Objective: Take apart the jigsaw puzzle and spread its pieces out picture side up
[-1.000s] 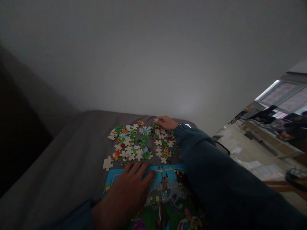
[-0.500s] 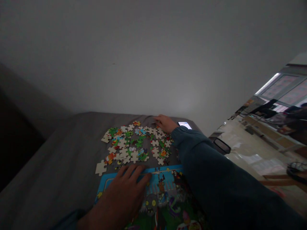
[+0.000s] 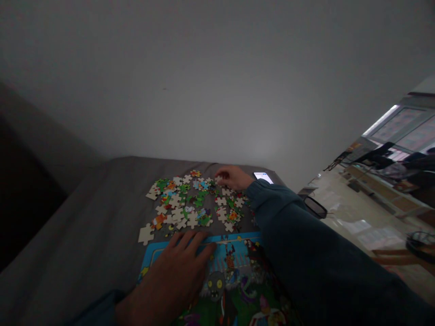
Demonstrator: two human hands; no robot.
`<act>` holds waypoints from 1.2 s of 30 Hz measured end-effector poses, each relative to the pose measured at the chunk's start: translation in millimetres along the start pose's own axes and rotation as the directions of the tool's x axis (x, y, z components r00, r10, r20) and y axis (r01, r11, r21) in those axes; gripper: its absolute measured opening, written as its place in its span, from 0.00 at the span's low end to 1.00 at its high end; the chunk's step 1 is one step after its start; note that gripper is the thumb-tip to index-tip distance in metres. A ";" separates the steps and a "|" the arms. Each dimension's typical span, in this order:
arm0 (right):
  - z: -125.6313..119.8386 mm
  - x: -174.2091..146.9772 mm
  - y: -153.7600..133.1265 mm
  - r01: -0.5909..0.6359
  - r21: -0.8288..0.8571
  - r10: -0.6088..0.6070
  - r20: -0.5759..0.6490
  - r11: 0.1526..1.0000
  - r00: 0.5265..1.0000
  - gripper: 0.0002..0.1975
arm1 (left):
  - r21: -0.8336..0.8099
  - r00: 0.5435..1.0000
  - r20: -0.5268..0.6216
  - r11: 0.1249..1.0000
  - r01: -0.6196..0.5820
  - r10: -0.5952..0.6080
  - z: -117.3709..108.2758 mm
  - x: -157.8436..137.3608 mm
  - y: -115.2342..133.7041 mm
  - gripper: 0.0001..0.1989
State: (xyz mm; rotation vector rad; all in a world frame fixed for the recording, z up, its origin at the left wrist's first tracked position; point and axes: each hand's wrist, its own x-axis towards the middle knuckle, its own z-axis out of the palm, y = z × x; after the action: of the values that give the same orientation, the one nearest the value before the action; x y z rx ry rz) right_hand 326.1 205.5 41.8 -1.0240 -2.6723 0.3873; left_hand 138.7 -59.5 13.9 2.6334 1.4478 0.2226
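My left hand [image 3: 176, 267] lies flat with its fingers spread over the upper left of a colourful cartoon puzzle board [image 3: 234, 262], whose picture has a grey zombie face and a blue border. Beyond the board, many loose jigsaw pieces [image 3: 176, 213] are scattered in a heap, some pale side up, others showing green, orange and blue print. At the far right of this heap, my right hand [image 3: 234, 177] has its fingers curled in a pinch on a pale puzzle piece [image 3: 218, 181], partly covered by the fingertips. The right sleeve hides the board's right side.
Grey cloth [image 3: 102, 217] covers the surface under the puzzle, up against a plain wall [image 3: 210, 90]. A phone with a lit screen [image 3: 263, 177] lies beyond my right wrist. At the far right are a tiled floor [image 3: 350, 226] and a long wooden desk [image 3: 380, 181].
My right hand has drawn slightly nearer, its fingers now curled down over the pieces at the heap's far edge. The left hand stays on the board. The view has shifted slightly.
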 end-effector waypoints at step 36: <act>16.5 -45.1 20.5 -0.078 -0.215 0.048 -0.139 0.973 0.989 0.19 | 0.090 0.944 -0.317 0.994 -0.068 0.093 38.6 1.3 -19.3 0.30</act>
State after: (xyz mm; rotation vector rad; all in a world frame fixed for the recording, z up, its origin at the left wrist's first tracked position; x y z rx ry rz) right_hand 365.8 187.0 13.4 -1.1553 -2.6095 0.0309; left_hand 130.9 -49.7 -27.3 2.8240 1.4624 0.6439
